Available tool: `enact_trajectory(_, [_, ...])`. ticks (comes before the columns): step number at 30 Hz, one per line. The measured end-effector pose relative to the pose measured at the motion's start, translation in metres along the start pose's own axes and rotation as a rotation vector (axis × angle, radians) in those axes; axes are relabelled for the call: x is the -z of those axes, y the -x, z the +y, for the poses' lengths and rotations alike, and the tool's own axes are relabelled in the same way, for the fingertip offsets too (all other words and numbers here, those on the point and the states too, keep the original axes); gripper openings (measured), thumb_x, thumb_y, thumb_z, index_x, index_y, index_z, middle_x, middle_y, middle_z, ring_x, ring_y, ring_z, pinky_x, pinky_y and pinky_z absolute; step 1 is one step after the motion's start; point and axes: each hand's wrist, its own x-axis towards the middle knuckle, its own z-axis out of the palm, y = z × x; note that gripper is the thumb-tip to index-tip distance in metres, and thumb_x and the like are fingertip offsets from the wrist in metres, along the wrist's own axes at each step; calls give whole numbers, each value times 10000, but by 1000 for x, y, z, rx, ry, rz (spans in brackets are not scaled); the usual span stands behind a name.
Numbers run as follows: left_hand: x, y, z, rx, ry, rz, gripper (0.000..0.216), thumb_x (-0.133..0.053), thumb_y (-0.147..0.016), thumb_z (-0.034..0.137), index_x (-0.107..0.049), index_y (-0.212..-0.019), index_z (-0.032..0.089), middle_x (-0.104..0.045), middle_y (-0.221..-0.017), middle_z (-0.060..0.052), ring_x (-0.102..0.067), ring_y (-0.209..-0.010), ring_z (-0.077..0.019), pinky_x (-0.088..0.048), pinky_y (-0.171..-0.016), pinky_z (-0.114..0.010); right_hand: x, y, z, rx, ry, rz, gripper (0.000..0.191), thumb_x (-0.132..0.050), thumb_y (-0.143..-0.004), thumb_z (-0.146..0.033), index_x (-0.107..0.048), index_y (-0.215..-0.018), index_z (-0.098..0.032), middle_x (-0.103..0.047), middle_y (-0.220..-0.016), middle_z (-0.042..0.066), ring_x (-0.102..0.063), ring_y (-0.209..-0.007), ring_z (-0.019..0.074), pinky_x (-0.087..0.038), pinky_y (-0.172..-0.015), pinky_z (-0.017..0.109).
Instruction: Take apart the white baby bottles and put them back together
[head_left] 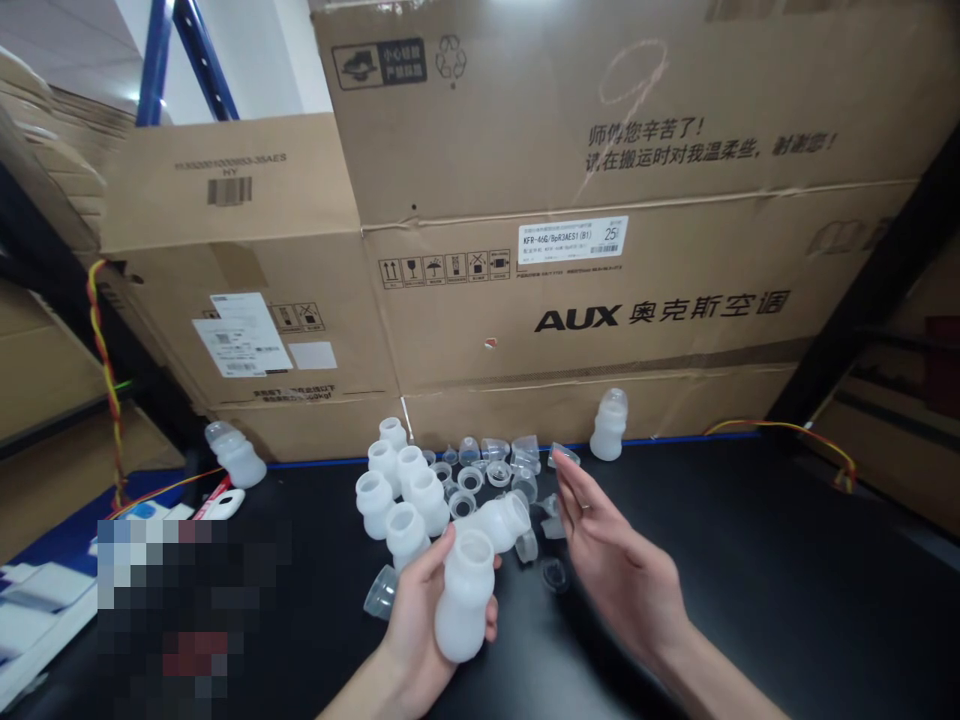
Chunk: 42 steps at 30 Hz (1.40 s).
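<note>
My left hand (424, 625) is wrapped round a frosted white bottle (463, 610), which has a waisted body and an uncapped neck. Just behind it, a second frosted bottle (499, 522) lies tilted on its side; whether my fingers touch it I cannot tell. My right hand (626, 570) is open, its fingers stretched out together beside the loose clear caps (525, 455), and I see nothing in it. Several uncapped bottles (405, 485) stand upright to the left of the caps. Ring-shaped collars (470, 480) lie among the caps. One clear cap (381, 592) rests by my left wrist.
Capped bottles stand at the back right (609, 425) and lean at the back left (235, 455). Large cardboard boxes (465, 320) wall off the black table's (750, 560) far edge. At left are a white-and-red tool (221, 503), wires (105, 350) and a blurred-out patch.
</note>
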Motion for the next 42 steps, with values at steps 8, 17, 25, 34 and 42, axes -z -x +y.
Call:
enact_trajectory(8, [1,0,-9,38,-97,-29,545,-591,-900,618,-668,-1006,88,-651,-621,-58,-604,-468,-182,-470,-450,-273,-8,16,21,37,605,-150,479,-721,-938,-424,-591,-1372,-267,-622,-1410,122,-627,-1271,281,-503,-1107,452])
enact_trajectory(17, [5,9,-2,-36,-116,-374,846,-929,-529,182,-627,-1320,172,-708,-909,-66,-635,-804,-172,-479,-784,-275,0,10,12,384,631,273,273,-770,-894,-418,-580,-991,-248,-712,-1163,85,-684,-1106,256,-558,-909,354])
enact_trajectory(25, [3,18,0,-526,-591,-177,420,-839,-712,483,-776,-976,162,-664,-999,-106,-585,-904,-256,-442,-804,-307,10,7,4,462,900,237,416,-779,-883,-395,-619,-1248,-278,-708,-1180,84,-659,-982,263,-527,-870,402])
enact_trajectory(34, [-10,26,-9,-636,-665,-292,357,-960,-563,265,-847,-893,188,-408,-1521,-174,-417,-1432,-471,-251,-1253,-601,-4,11,8,-53,581,-291,505,-821,-864,-399,-621,-1312,-278,-692,-1238,81,-669,-1094,239,-572,-847,323])
enact_trajectory(42, [12,35,28,-1134,-1029,-111,508,-959,-506,139,-838,-989,242,-472,-1477,-146,-494,-1387,-446,-357,-1224,-529,15,-10,0,73,475,-81,472,-697,-944,-498,-578,-1335,-262,-578,-1418,122,-693,-995,235,-610,-830,400])
